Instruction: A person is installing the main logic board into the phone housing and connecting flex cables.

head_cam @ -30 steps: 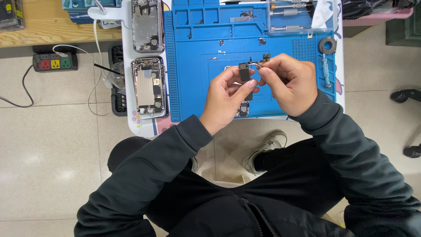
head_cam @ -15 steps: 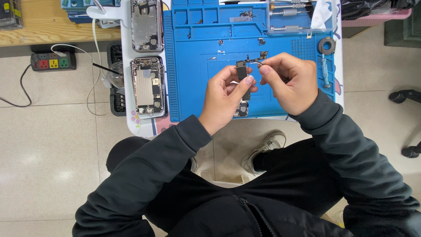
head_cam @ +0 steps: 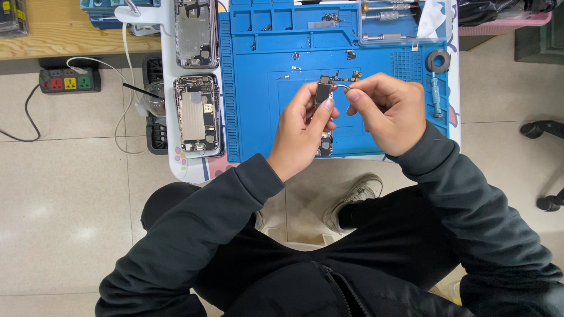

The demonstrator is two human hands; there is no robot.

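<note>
Left hand [head_cam: 305, 126] is up over the blue mat [head_cam: 252, 117], thumb and fingers pinched shut on a small dark part [head_cam: 324, 89], a little rectangular block held upright just above the mat's middle. Right hand [head_cam: 388, 111] sits right beside it, fingertips closed on the thin ribbon strip [head_cam: 346, 77] that curls off the top of that part. Both hands clamped, both off the mat, the part hanging between them.

To do this well, I'd judge the left hand should pinch the block by its edges and hold it steady while the right eases along the strip without a sharp bend or a tug; a strip that thin looks easy to crease or tear. Keeping low over the mat means a slip lands softly.

Out from the hands now. Below the left hand, another small dark piece [head_cam: 325, 144] lies on the mat near its front edge. Left of the mat, two opened phone shells [head_cam: 198, 114] lie one behind the other on the white worktop [head_cam: 188, 167]. Right of the mat, a dark ring [head_cam: 437, 60] and a blue-handled tool [head_cam: 435, 94].

Further left of the mat, a power strip [head_cam: 69, 80] rests on the pale tiled floor [head_cam: 70, 205] under a wooden shelf [head_cam: 59, 41]. The person sits close, dark sleeves and trousers, one shoe [head_cam: 352, 199] under the worktop's front edge.
</note>
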